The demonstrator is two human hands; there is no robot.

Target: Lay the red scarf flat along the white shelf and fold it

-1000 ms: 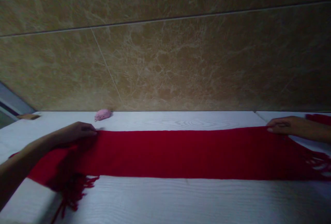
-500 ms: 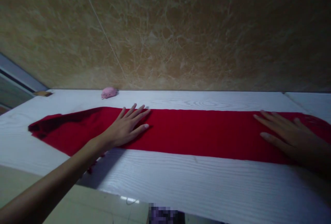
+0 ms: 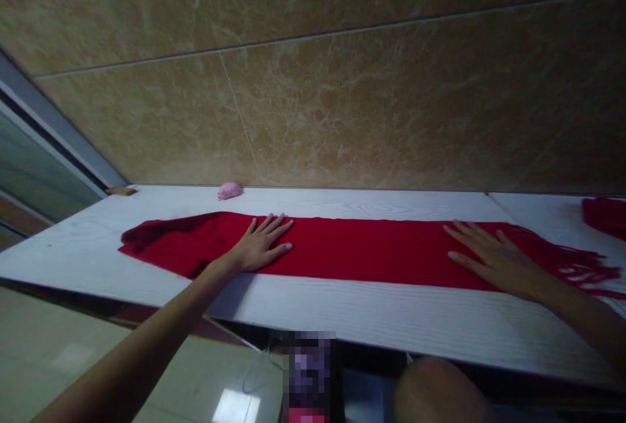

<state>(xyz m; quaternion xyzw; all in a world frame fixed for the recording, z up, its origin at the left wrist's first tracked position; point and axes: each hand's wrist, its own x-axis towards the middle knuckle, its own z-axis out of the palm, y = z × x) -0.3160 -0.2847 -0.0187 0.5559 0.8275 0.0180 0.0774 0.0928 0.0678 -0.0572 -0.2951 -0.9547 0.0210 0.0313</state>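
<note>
A long red scarf [image 3: 362, 250] with fringed ends lies stretched flat across a white wood-grain table [image 3: 352, 312]. My left hand [image 3: 261, 244] lies flat on the scarf left of its middle, fingers spread and open. My right hand [image 3: 491, 253] rests flat on the scarf near its right end, fingers apart, just left of the fringe [image 3: 577, 266]. The scarf's left end is bunched and folded over. Neither hand holds anything.
A small pink object [image 3: 229, 190] sits at the table's back edge against a brown marble-tiled wall [image 3: 342, 97]. More red fabric [image 3: 606, 214] lies at the far right. A small brown block [image 3: 120, 191] sits at the back left corner. My knee [image 3: 435, 390] shows below the table.
Both hands went from pinching the scarf's ends to lying flat on it. The view has pulled back and now takes in the table's front edge and the floor.
</note>
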